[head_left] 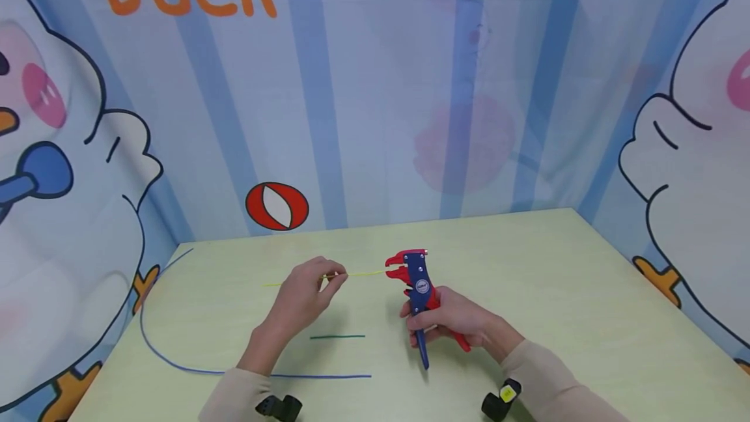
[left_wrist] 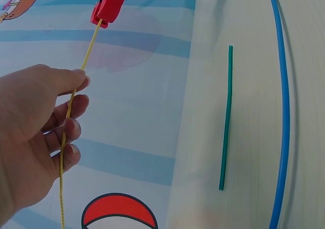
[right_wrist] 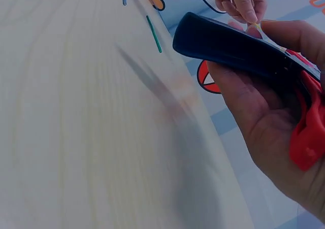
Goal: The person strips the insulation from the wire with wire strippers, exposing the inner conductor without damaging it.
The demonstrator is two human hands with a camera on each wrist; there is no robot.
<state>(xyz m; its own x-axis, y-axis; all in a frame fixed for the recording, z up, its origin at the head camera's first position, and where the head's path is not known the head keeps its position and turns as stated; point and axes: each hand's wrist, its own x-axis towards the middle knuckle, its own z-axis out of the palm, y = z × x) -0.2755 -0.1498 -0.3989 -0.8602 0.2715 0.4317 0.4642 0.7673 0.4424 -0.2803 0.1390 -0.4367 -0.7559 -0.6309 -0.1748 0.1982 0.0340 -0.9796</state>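
Observation:
My left hand (head_left: 310, 292) pinches a thin yellow wire (left_wrist: 92, 43) between thumb and index finger, and the wire's tail runs down across the other fingers. In my right hand (head_left: 451, 321) I grip a pair of wire strippers (head_left: 418, 275) with a blue body and red jaws, held upright above the table. The far end of the yellow wire reaches the red jaws, as the left wrist view also shows. One dark blue handle (right_wrist: 228, 43) fills the middle of the right wrist view, with the red handle (right_wrist: 307, 142) against the palm.
A short green wire (head_left: 337, 337) lies on the pale table (head_left: 556, 279) below the hands. A long blue wire (head_left: 176, 365) curves along the table's left side and passes under the left forearm. Behind the table hangs a printed curtain (head_left: 375, 83).

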